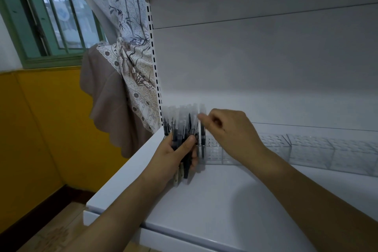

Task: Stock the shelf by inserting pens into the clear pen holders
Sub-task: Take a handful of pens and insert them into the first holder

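A white shelf (225, 200) stands by a yellow wall (47, 118), green window (51, 16) and patterned curtain (133, 57). Clear holders (306, 149) line its back. The left hand (173, 159) grips a bundle of pens (182, 129), upright, caps up. The right hand (229, 131) pinches one pen (202, 129), standing upright in the leftmost holder.

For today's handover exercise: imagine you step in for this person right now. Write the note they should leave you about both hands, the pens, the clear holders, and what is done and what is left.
Left hand: grips a bundle of pens, upright at the shelf's left end.
Right hand: pinches the top of one pen that stands in the leftmost clear pen holder.
Done: that pen is in or going in; blur hides any others.
Left: the bundle, and the row of holders running right, which look empty.
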`<state>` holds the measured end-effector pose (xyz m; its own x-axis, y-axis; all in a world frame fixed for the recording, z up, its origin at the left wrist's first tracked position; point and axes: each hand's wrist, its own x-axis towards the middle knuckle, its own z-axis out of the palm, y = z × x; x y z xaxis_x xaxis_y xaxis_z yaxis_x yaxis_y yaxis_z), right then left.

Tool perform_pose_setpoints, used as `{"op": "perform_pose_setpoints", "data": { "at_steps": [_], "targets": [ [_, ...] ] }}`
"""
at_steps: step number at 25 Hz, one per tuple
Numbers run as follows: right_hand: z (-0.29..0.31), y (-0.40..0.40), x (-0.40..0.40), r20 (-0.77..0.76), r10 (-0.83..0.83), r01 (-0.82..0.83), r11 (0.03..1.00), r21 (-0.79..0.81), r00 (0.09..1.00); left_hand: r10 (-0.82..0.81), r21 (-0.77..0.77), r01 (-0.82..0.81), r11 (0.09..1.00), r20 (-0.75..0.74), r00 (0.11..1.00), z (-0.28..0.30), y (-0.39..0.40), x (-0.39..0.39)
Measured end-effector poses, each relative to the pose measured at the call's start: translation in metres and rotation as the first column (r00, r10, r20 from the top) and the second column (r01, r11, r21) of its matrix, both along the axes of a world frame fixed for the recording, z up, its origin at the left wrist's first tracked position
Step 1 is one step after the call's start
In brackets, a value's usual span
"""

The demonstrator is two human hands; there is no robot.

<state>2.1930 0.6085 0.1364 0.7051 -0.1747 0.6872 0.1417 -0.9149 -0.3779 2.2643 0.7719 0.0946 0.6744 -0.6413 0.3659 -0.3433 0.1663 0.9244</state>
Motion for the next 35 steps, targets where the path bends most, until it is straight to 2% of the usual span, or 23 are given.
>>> {"op": "perform_pose_setpoints", "data": {
  "at_steps": [3,4,6,8,9,14,21,24,26,30,32,33,35],
  "targets": [
    [-0.007,0.011,0.004,-0.021,0.099,-0.099,0.995,0.001,0.995,-0.021,-0.036,0.021,0.999,0.005,1.0,-0.001,-0.002,-0.002],
    [-0.007,0.014,0.003,0.037,0.134,-0.137,0.987,0.081,0.99,-0.022,-0.047,0.021,0.999,-0.011,1.0,-0.001,-0.002,-0.003],
    [0.002,0.014,-0.002,0.247,0.147,-0.223,0.922,0.316,0.958,-0.015,-0.044,0.013,0.999,-0.049,0.999,-0.002,-0.003,-0.002],
    [0.01,0.005,-0.007,0.449,0.024,-0.259,0.844,0.47,0.893,-0.018,0.001,0.018,1.0,-0.044,0.999,-0.003,-0.002,0.001],
    [0.012,-0.001,-0.008,0.481,-0.03,-0.235,0.845,0.481,0.876,-0.03,0.011,0.031,0.999,-0.043,0.999,-0.004,-0.002,0.002],
    [-0.004,-0.005,0.001,0.312,0.029,-0.143,0.926,0.349,0.95,-0.057,0.0,0.057,0.998,-0.118,0.991,-0.003,-0.004,0.001],
    [-0.002,-0.008,0.006,0.311,0.042,-0.131,0.953,0.272,0.95,-0.075,0.012,0.078,0.997,-0.192,0.979,-0.002,-0.005,0.002],
    [-0.008,-0.009,0.012,0.174,0.046,-0.085,0.971,0.223,0.984,-0.096,0.0,0.098,0.995,-0.213,0.972,-0.003,-0.005,0.003],
    [-0.013,-0.012,0.02,0.086,0.003,-0.018,0.984,0.175,0.996,-0.101,-0.001,0.103,0.995,-0.192,0.976,-0.003,-0.004,0.002],
    [-0.019,-0.016,0.026,-0.048,-0.146,0.149,0.986,0.075,0.988,-0.037,0.053,0.04,0.998,-0.05,0.998,-0.003,-0.001,0.002],
    [-0.013,-0.013,0.019,0.024,-0.217,0.214,0.972,0.096,0.976,-0.027,0.022,0.028,0.999,-0.057,0.998,-0.003,-0.001,0.003],
    [-0.01,-0.011,0.014,0.094,-0.201,0.187,0.973,0.137,0.975,-0.033,-0.009,0.032,0.999,-0.082,0.996,-0.002,0.0,0.003],
    [-0.003,-0.004,0.004,0.12,-0.034,0.013,0.985,0.173,0.992,-0.055,-0.081,0.044,0.996,-0.139,0.989,-0.002,-0.001,0.004]
  ]
}}
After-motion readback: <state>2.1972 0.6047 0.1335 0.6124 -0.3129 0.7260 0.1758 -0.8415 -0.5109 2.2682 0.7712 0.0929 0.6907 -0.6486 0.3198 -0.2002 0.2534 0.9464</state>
